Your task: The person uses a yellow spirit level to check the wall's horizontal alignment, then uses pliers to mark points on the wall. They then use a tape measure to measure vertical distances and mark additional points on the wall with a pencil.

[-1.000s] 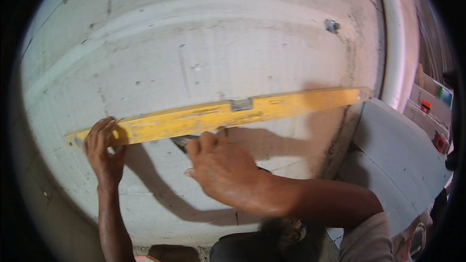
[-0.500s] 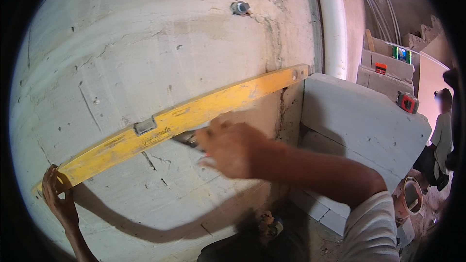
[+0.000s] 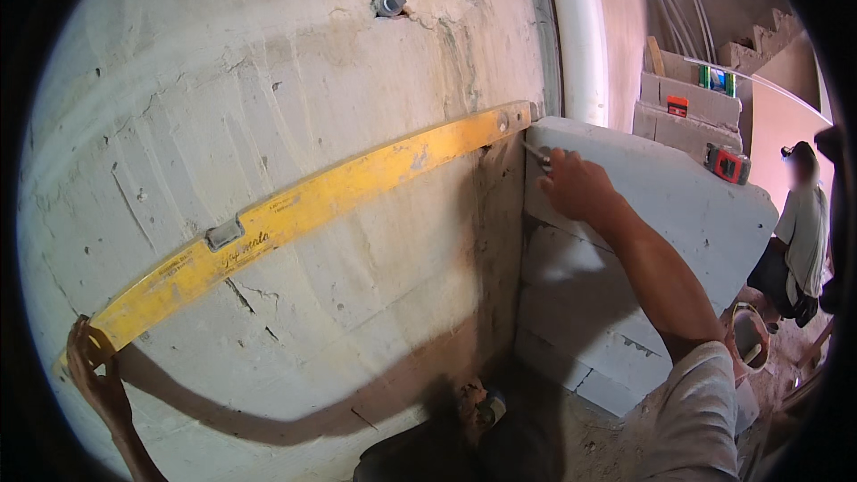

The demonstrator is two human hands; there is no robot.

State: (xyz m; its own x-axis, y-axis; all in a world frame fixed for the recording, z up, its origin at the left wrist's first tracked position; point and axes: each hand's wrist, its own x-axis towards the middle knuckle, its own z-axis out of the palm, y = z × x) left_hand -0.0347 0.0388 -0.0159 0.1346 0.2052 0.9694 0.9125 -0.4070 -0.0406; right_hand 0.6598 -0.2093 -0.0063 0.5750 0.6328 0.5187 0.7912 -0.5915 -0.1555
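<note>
A long yellow spirit level (image 3: 330,201) lies against the rough grey wall (image 3: 357,62), rising from lower left to upper right. My left hand (image 3: 96,379) grips its lower left end, fingers bent over the edge. The level's other end meets the corner by a pale block wall (image 3: 652,174). Close to that end, my right hand (image 3: 578,186) is closed around a slim tool (image 3: 538,155) whose tip points up and left toward the corner. Its kind is too small to make out, and my fingers cover most of it.
A capped pipe fitting (image 3: 389,4) sticks out of the wall. A thick white pipe (image 3: 580,36) runs up beside the corner. On the blocks rest a red-and-black tape measure (image 3: 728,163) and a small orange item (image 3: 678,106). A bucket (image 3: 748,339) and another person (image 3: 799,232) are at right.
My right hand has moved right and up with the tool, from below the level's middle to its right end at the corner. My left hand stays on the level; the view has shifted slightly.
</note>
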